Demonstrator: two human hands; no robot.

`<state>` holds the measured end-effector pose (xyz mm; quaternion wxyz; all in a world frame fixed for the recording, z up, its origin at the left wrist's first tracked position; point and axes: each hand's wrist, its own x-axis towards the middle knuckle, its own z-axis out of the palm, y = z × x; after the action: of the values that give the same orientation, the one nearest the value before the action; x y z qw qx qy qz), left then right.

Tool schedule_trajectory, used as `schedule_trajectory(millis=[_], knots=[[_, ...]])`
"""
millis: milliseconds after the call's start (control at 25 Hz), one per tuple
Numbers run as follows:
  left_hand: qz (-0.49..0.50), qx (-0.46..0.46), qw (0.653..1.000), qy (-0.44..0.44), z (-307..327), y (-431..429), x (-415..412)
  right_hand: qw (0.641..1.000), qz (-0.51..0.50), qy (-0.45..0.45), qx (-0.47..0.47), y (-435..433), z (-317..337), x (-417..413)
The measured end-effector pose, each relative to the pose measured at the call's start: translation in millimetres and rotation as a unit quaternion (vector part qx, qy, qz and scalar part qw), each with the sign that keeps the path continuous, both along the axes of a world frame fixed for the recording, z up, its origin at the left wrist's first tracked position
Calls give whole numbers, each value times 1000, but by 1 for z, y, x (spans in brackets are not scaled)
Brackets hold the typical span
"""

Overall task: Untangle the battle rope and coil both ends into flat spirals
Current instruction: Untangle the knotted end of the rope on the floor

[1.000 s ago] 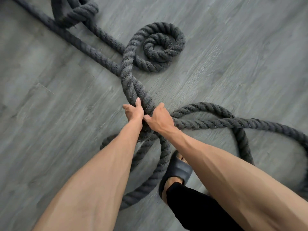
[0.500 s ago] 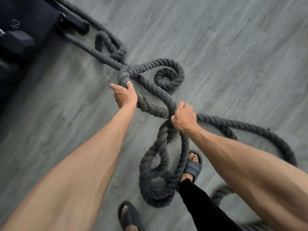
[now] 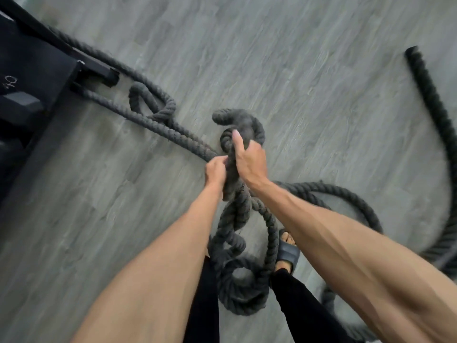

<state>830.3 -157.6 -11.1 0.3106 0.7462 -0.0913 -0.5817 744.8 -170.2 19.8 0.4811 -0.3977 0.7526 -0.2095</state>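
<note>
Rope (image 3: 237, 219) bunched between left hand (image 3: 215, 170) and right hand (image 3: 249, 162), both gripping it.

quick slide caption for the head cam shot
Left hand and right hand grip a tangled bunch of battle rope above the grey floor.

Gym, thick battle rope (image 3: 188, 141) beside a black equipment frame (image 3: 37, 63) marked 10, grey plank floor (image 3: 296, 70)

The floor (image 3: 309, 70) is grey wood-grain plank. A black equipment frame (image 3: 32, 68) occupies the upper left corner, with a pale "10" marking (image 3: 10, 82) on it. A black sandal (image 3: 288, 254) on a foot and black trouser legs (image 3: 304, 308) show at lower centre.
</note>
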Motion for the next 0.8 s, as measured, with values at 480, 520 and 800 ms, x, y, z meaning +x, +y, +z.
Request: schedule_trajectory(millis=[480, 520, 800], knots=[[38, 9, 979, 202, 101, -93, 39, 983, -67, -168, 42, -33, 48, 41], [59, 31, 975, 210, 109, -103, 47, 984, -26, -158, 77, -19, 39, 38], [93, -24, 967, 236, 106, -98, 91, 996, 21, -37, 80, 23, 48, 31]])
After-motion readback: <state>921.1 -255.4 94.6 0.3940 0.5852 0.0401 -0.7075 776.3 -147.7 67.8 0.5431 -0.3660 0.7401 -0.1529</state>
